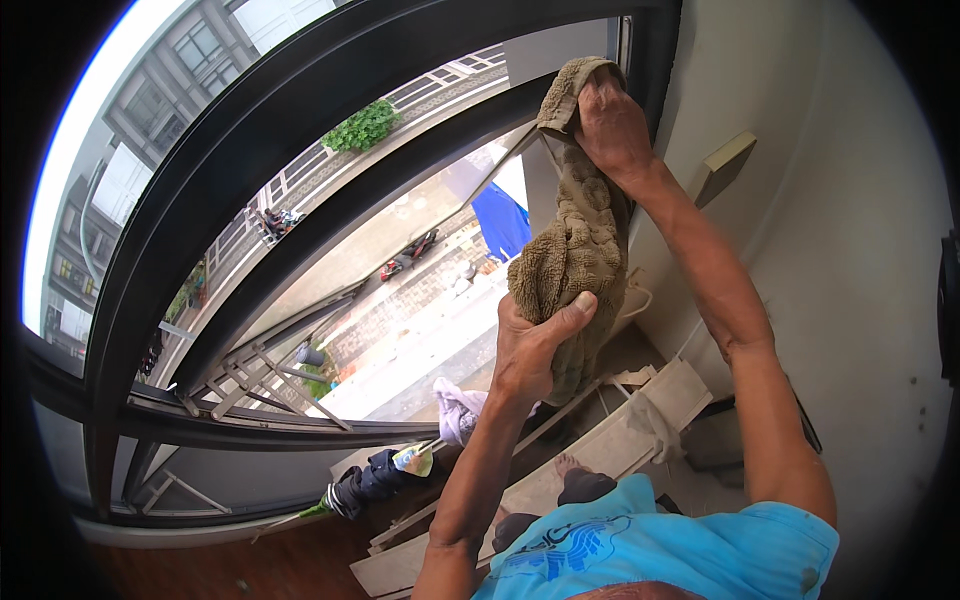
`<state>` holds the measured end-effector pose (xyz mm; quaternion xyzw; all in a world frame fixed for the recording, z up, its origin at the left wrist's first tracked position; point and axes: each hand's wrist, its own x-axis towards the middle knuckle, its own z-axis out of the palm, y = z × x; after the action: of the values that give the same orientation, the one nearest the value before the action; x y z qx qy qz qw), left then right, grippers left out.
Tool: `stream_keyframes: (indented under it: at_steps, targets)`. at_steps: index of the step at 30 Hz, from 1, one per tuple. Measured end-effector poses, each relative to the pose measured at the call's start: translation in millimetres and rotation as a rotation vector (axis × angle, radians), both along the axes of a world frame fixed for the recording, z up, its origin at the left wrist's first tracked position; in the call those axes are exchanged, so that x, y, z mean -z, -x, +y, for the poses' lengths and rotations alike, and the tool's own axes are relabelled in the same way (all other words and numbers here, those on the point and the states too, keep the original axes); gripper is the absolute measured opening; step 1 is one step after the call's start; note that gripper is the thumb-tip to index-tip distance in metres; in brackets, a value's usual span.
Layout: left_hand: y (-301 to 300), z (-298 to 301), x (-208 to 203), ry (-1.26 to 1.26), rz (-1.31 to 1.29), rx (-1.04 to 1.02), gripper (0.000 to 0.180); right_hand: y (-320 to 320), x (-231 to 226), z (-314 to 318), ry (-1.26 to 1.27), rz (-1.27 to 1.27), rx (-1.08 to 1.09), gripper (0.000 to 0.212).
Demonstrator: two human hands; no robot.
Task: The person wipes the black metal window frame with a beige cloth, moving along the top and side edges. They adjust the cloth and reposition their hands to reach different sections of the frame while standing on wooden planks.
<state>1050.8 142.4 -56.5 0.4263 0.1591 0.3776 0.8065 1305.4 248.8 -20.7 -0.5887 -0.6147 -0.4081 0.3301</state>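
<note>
While the right hand (610, 120) pins the brown towel (575, 250) at upper centre and the left hand (530, 345) clamps its bottom, a loosened grip could drop it past the open window frame (300, 110).

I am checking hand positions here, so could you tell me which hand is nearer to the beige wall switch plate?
The right hand. It grips the top of the brown towel against the window frame, level with the switch plate. The left hand holds the towel's lower end, well below.
</note>
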Motion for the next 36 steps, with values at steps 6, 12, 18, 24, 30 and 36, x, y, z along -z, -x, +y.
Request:
stream_keyframes:
  at_steps: [6,12,18,24,30,36]
  targets:
    - [0.1,0.8,0.7,-0.011,0.004,-0.005,0.038,9.2,7.1,1.2,-0.094,0.029,0.06,0.041]
    - [14.0,-5.2,-9.3,-0.075,0.065,-0.038,0.042,25.4,22.9,-11.6,-0.208,0.39,-0.152,0.048]
    - [27.7,-10.2,-13.8,-0.148,0.093,0.022,0.045,-11.3,94.2,-28.9,-0.192,1.543,-0.914,0.026]
    - [32.2,-12.5,-13.7,-0.075,0.071,0.048,0.047,14.8,46.2,-50.5,-0.189,1.119,-0.747,0.031]
    - [17.1,-5.0,-14.0,-0.104,0.047,0.072,0.043,0.2,-1.4,-25.3,-0.031,0.125,0.026,0.016]
    - [8.7,-4.7,-5.2,-0.115,0.04,0.089,0.042,-6.9,-21.1,-10.6,0.211,0.133,0.261,0.009]
